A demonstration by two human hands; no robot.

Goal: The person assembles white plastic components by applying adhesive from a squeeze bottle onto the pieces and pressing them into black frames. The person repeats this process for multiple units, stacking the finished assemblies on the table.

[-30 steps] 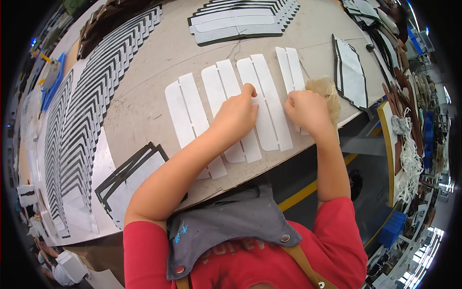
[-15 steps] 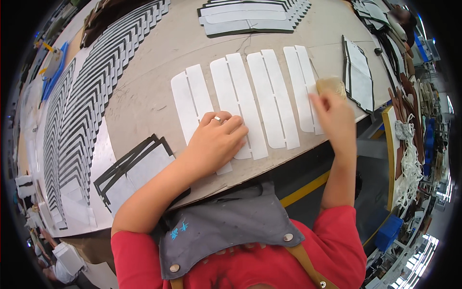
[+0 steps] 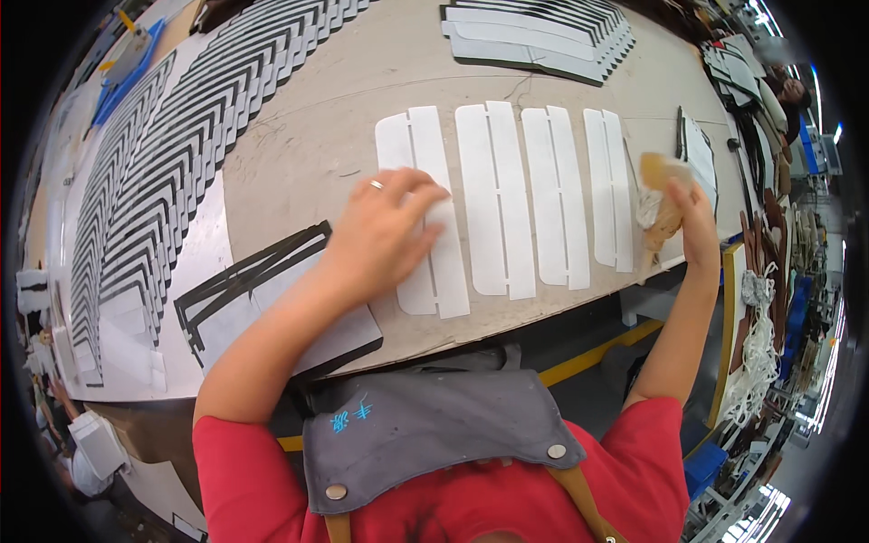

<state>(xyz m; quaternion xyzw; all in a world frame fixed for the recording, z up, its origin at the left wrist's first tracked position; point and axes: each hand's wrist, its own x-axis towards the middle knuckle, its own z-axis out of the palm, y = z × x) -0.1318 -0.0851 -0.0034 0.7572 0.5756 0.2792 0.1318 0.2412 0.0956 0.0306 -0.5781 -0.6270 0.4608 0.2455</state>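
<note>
Several white panels, each with a narrow dashed slit along its length, lie in a row on the table. My left hand (image 3: 387,231), with a ring on one finger, is over the leftmost panel (image 3: 450,281), its fingers apart and nothing seen in them. To its right are the second panel (image 3: 477,217), the third panel (image 3: 546,199) and the rightmost panel (image 3: 601,199). Beyond the right end of the row, my right hand (image 3: 697,222) has its fingers closed on a pale tan object (image 3: 665,170), smeared by motion. Just below that is a brownish bundle with white strands (image 3: 663,222), its kind unclear.
Dark-edged white pieces (image 3: 272,308) lie by my left forearm. Long overlapping rows of similar pieces (image 3: 190,145) cover the table's left side, with another stack (image 3: 534,45) at the far side. A folded dark-edged piece (image 3: 697,149) lies at the right. White cords (image 3: 756,353) hang beyond the edge.
The view has shifted, so the panels appear farther right. My left hand has moved left onto the leftmost panel and its fingers have spread. My right hand has moved off the rightmost panel's edge.
</note>
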